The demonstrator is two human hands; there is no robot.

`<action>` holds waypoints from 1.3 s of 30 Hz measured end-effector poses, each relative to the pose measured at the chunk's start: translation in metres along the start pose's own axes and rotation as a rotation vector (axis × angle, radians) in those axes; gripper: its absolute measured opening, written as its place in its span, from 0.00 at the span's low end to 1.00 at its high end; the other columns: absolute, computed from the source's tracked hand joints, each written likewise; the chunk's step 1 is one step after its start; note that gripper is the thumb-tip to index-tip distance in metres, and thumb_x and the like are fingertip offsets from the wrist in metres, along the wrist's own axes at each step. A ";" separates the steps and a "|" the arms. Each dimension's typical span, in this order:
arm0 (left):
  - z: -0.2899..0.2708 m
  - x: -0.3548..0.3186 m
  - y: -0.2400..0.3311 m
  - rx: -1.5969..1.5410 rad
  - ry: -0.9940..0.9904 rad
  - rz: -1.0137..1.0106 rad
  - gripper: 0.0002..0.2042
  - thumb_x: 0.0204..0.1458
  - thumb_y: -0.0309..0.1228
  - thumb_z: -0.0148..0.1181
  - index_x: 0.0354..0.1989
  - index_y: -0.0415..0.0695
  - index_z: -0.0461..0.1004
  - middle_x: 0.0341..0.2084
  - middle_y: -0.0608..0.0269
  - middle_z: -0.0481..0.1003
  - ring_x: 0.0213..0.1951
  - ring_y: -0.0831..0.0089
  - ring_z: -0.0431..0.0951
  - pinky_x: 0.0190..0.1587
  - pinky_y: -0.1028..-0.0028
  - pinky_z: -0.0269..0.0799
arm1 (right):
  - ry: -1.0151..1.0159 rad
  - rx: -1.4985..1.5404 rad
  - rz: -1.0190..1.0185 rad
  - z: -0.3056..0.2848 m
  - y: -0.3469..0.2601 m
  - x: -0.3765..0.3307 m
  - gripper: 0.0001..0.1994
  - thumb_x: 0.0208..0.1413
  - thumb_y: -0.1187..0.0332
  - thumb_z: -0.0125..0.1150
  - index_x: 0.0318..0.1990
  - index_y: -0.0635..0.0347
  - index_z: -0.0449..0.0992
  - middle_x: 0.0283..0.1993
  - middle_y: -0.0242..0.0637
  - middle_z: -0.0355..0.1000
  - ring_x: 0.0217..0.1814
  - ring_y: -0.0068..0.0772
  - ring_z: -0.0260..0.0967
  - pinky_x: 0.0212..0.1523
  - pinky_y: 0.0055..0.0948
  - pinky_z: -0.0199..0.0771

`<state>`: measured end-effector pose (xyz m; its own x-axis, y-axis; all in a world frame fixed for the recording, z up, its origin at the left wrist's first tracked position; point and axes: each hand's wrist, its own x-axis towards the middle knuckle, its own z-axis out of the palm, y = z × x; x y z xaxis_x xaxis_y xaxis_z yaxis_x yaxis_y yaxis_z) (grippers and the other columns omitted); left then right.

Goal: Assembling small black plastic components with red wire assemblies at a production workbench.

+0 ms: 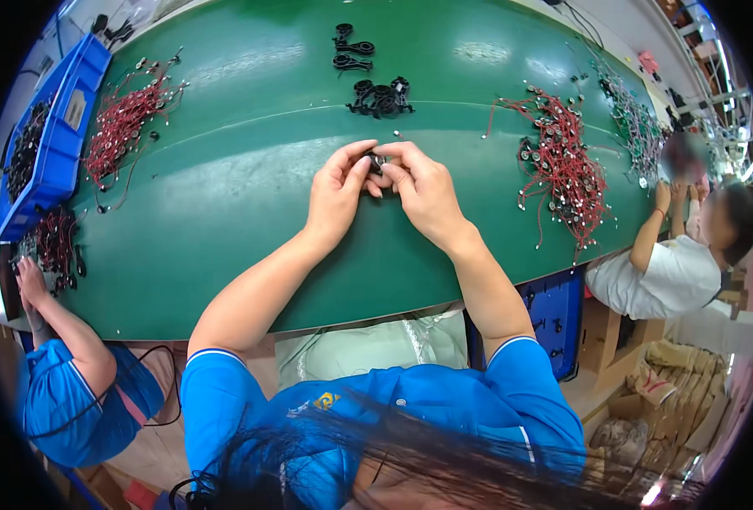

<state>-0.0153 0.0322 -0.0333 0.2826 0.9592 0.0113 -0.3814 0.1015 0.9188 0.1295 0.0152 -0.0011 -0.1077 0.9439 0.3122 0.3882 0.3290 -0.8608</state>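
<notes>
My left hand (340, 189) and my right hand (421, 189) meet over the green table (249, 187), fingertips pinched together on a small black round part (375, 161). Both hands grip it from either side, and most of the part is hidden by my fingers. Just beyond my hands lies a cluster of black ring-shaped parts (380, 98), with two more black parts (351, 51) farther back.
A heap of red-wired parts (563, 170) lies to my right, another red-wired heap (125, 119) at the left. A blue bin (53, 136) holds dark parts at the far left. One person's hand (32, 285) works at the left, another person (674, 255) at the right.
</notes>
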 end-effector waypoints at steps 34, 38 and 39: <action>0.001 0.009 -0.003 0.159 0.004 0.045 0.13 0.54 0.19 0.54 0.49 0.37 0.69 0.30 0.63 0.74 0.26 0.80 0.71 0.31 0.83 0.70 | 0.095 -0.567 -0.224 0.001 0.009 -0.004 0.05 0.55 0.71 0.58 0.37 0.58 0.70 0.20 0.31 0.70 0.16 0.30 0.63 0.19 0.27 0.60; 0.003 0.008 -0.001 0.217 0.049 0.091 0.12 0.54 0.19 0.52 0.47 0.37 0.70 0.29 0.64 0.73 0.26 0.81 0.70 0.30 0.83 0.69 | 0.052 -0.412 0.028 0.005 0.002 -0.010 0.07 0.55 0.69 0.59 0.38 0.58 0.69 0.22 0.32 0.71 0.18 0.31 0.65 0.20 0.28 0.62; 0.003 0.007 -0.001 0.236 0.064 0.106 0.11 0.55 0.19 0.52 0.47 0.37 0.70 0.29 0.64 0.73 0.26 0.81 0.70 0.30 0.83 0.69 | 0.038 -0.359 0.111 0.005 0.000 -0.011 0.07 0.55 0.69 0.59 0.38 0.58 0.69 0.22 0.32 0.71 0.19 0.32 0.65 0.21 0.29 0.63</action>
<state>-0.0101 0.0382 -0.0325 0.1931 0.9766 0.0942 -0.1880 -0.0574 0.9805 0.1262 0.0053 -0.0068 -0.0156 0.9694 0.2448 0.6922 0.1872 -0.6971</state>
